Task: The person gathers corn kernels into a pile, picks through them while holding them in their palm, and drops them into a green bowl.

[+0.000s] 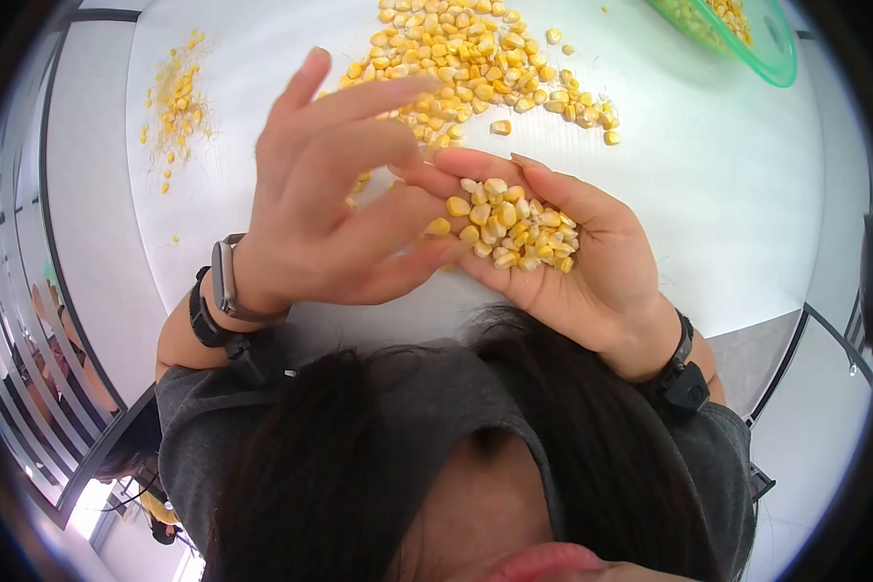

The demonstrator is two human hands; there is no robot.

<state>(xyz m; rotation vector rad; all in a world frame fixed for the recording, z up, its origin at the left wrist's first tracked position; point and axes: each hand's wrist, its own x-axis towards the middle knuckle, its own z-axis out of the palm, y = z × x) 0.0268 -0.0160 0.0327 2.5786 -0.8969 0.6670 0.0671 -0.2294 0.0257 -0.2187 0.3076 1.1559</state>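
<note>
My right hand (pixel 601 262) is turned palm up and cupped around a small heap of yellow and whitish corn kernels (pixel 514 228). Over its fingertips is my left hand (pixel 349 194), back upward, with the thumb and index finger bent toward each other. A single corn kernel (pixel 437 226) shows between those two fingers, and it appears pinched there. The other left fingers are raised and spread. Just beyond both hands lies a large pile of loose corn kernels (pixel 456 58) on the white table (pixel 669 194).
A smaller scatter of kernels mixed with corn silk (pixel 179 102) lies at the far left of the table. At the upper right, a green translucent plastic container (pixel 774 58) holds more kernels. A slatted partition (pixel 29 388) stands on the left, with a person partly visible behind it.
</note>
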